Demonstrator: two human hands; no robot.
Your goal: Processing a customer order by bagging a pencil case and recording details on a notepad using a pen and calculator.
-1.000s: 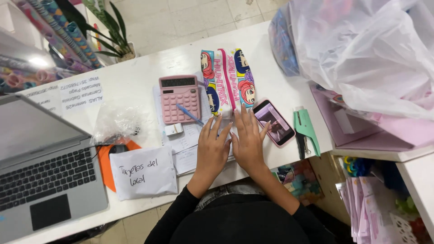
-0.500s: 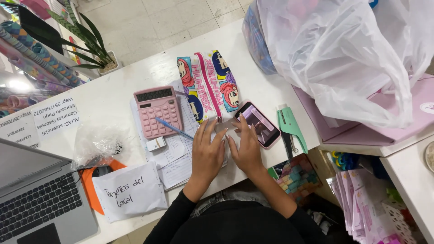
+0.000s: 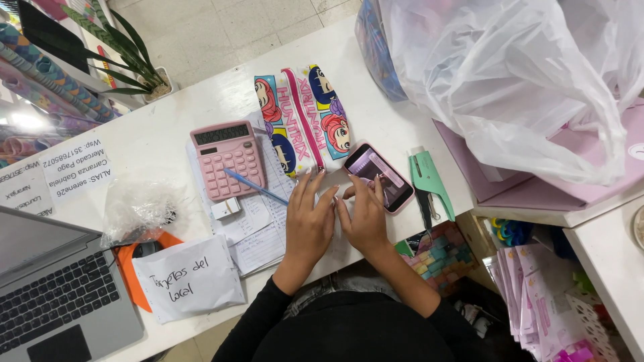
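White desk (image 3: 154, 134) crowded, your left hand (image 3: 310, 224) and right hand (image 3: 365, 218) lie flat, fingers together, beside the pink-cased phone (image 3: 379, 175) — a nudge could slide it off the edge.

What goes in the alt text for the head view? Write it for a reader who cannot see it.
A person's left hand and right hand rest side by side, flat on papers on a white desk, the right fingertips at a pink-cased smartphone. Around them lie a cartoon pencil case, a pink calculator, a blue pen, a green stapler and a laptop.
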